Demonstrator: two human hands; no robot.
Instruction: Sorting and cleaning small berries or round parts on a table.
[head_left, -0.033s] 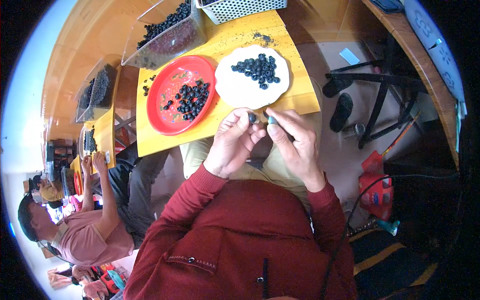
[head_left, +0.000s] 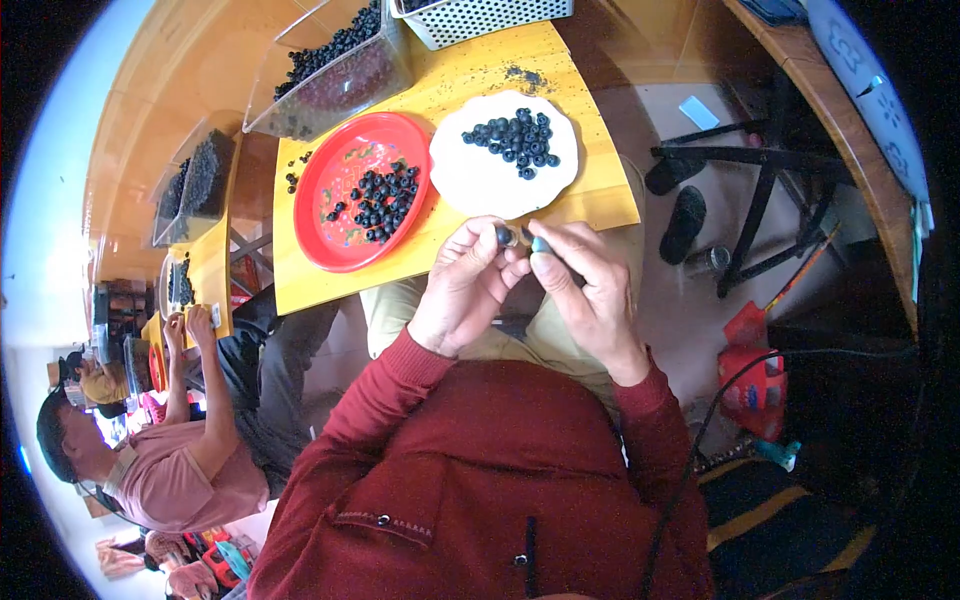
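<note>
Dark small ring (head_left: pixel 503 236) pinched in left hand (head_left: pixel 462 290) fingertips; teal piece (head_left: pixel 540 244) gripped by right hand (head_left: pixel 590 295). Joining judged underway; precise alignment needed next.

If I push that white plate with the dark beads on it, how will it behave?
The white plate looks shallow, so it would likely slide flat rather than tip. The small round beads lie loose and would probably roll. It sits near the yellow table edge.

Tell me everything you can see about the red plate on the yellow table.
The red plate is round, glossy and plastic-looking, with a faint pattern in its well. It lies flat on the yellow table, left of the white plate and nearly touching it. A loose heap of small dark round pieces sits on its right half, with a few strays. No hand touches it.
</note>
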